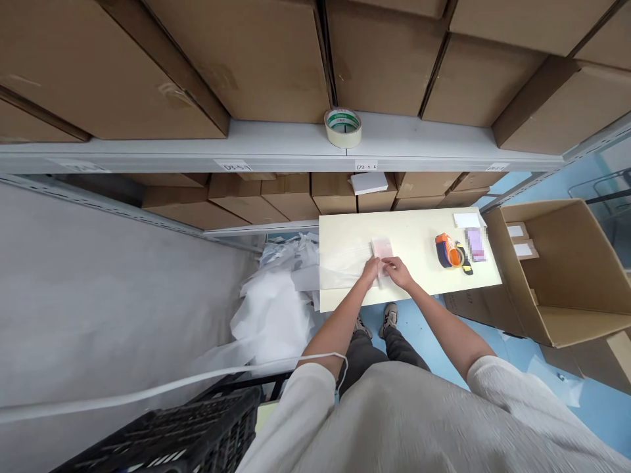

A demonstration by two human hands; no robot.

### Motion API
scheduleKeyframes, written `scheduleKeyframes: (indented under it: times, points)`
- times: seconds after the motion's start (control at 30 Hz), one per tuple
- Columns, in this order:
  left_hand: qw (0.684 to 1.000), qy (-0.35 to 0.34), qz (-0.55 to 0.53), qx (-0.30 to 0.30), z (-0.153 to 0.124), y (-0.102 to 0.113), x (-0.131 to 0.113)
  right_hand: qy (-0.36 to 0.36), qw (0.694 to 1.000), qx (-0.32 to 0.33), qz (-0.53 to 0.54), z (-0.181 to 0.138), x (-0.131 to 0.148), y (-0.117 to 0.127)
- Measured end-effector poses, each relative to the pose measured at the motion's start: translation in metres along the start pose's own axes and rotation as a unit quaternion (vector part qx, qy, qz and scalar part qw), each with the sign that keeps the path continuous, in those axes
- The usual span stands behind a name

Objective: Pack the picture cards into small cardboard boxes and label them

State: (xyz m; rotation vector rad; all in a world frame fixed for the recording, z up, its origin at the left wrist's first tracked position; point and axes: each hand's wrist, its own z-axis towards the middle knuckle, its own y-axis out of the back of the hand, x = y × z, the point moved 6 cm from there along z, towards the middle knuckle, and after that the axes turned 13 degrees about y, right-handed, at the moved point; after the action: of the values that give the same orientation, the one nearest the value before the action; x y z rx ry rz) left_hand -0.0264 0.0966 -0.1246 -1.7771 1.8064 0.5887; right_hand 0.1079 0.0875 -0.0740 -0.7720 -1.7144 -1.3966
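A flat pale pink packet lies on the cream tabletop in front of me. A thin translucent wrapping sheet spreads leftward from it. My left hand grips the packet's near left edge, fingers bent. My right hand meets it from the other side, its fingers pinched at the wrapping over the packet. The fingertips of both hands almost touch. To the right on the table is an orange and dark blue tape dispenser, apart from my hands.
White paper and a purple item lie at the table's right end. An open cardboard box stands beyond. A tape roll rests on the grey shelf. White sheeting heaps left; a black crate is nearby.
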Motion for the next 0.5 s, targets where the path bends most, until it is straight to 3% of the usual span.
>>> scheduleKeyframes:
  times: [0.2, 0.3, 0.4, 0.5]
  points:
    - [0.999, 0.035, -0.002, -0.041, 0.004, 0.007, 0.003, 0.002, 0.999, 0.008, -0.040, -0.001, -0.013, -0.001]
    - [0.990, -0.027, 0.111, -0.078, -0.001, 0.016, -0.004, 0.004, 0.995, 0.030, -0.090, -0.001, -0.016, -0.005]
    - [0.942, -0.114, 0.284, -0.136, -0.017, 0.036, -0.011, 0.003, 0.989, 0.053, -0.138, -0.001, -0.017, -0.011]
    - [0.884, -0.149, 0.410, -0.165, -0.038, 0.061, -0.007, -0.022, 0.984, 0.038, -0.170, 0.001, -0.018, -0.010]
